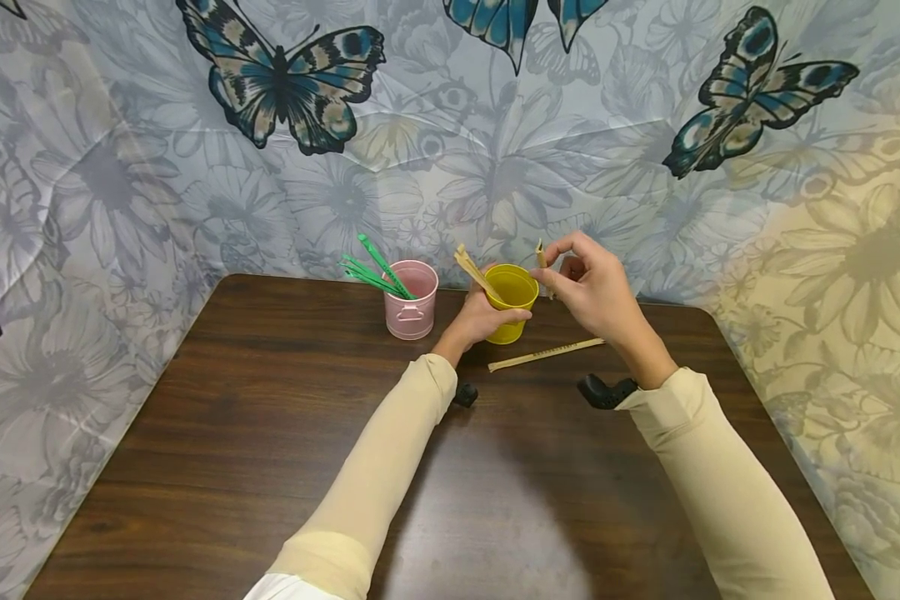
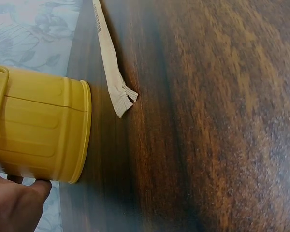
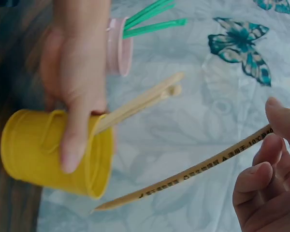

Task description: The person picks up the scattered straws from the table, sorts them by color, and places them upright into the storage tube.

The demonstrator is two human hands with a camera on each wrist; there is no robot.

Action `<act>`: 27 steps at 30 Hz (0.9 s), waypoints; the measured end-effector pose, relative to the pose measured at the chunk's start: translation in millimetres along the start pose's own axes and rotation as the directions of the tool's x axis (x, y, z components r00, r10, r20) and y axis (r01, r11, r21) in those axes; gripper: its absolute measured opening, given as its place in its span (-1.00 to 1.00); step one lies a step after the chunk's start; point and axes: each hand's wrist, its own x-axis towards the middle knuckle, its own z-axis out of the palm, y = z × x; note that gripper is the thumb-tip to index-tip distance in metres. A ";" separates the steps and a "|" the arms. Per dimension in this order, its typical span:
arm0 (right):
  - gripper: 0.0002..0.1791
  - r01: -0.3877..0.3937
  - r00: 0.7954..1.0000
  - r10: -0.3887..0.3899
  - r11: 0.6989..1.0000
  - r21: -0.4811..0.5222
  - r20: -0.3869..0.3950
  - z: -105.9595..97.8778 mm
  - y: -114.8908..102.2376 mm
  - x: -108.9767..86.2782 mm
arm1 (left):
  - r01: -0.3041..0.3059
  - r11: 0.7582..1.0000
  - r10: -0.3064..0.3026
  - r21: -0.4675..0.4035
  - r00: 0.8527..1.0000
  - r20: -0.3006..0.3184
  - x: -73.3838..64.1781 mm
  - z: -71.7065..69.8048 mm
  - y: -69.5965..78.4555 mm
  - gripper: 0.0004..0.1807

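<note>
My left hand (image 1: 480, 318) grips the small yellow bucket (image 1: 504, 333), its thumb along the near side below the rim. Some paper-wrapped straws (image 1: 465, 262) lean out of that bucket toward the left. Between thumb and fingertips, my right hand (image 1: 596, 287) pinches another paper-wrapped straw (image 3: 203, 168), beside the bucket's right rim. Dark print runs along this straw in the right wrist view, and its lower tip overlaps the bucket's mouth there. One more wrapped straw (image 1: 547, 355) lies on the table in front of the bucket; its crimped, zigzag end (image 2: 124, 101) shows in the left wrist view.
A pink bucket (image 1: 409, 318) with several green straws (image 1: 378, 273) leaning in it stands left of the yellow one. Both buckets are near the back edge of the dark wooden table (image 1: 270, 433). Behind hangs a butterfly-patterned cloth (image 1: 495, 150).
</note>
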 end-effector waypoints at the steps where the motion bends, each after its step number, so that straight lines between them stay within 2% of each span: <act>1: -0.82 0.005 1.000 -0.005 1.000 0.004 -0.008 1.0 -2.0 2.9 | -0.002 1.000 0.002 0.003 1.000 0.002 0.1 0.2 -0.2 0.10; 7: -0.82 0.021 1.000 -0.020 0.999 0.040 -0.024 9.4 -5.0 16.5 | -0.008 1.000 0.008 0.008 1.000 0.003 0.8 1.1 -1.8 0.03; 14: -0.84 -0.018 1.000 0.018 0.999 0.035 0.014 26.1 6.3 23.9 | -0.029 1.000 0.028 0.002 1.000 0.013 2.4 -0.6 -3.9 -0.08; 21: -0.84 -0.118 0.990 0.120 0.992 -0.033 0.068 44.0 28.4 21.4 | -0.036 0.999 0.036 0.009 0.999 0.019 3.3 0.2 -5.6 -0.09; 27: -0.82 -0.180 0.975 0.189 0.980 -0.079 0.119 58.0 41.2 18.1 | -0.076 0.997 0.075 0.026 0.997 0.031 6.1 -2.1 -5.2 -0.13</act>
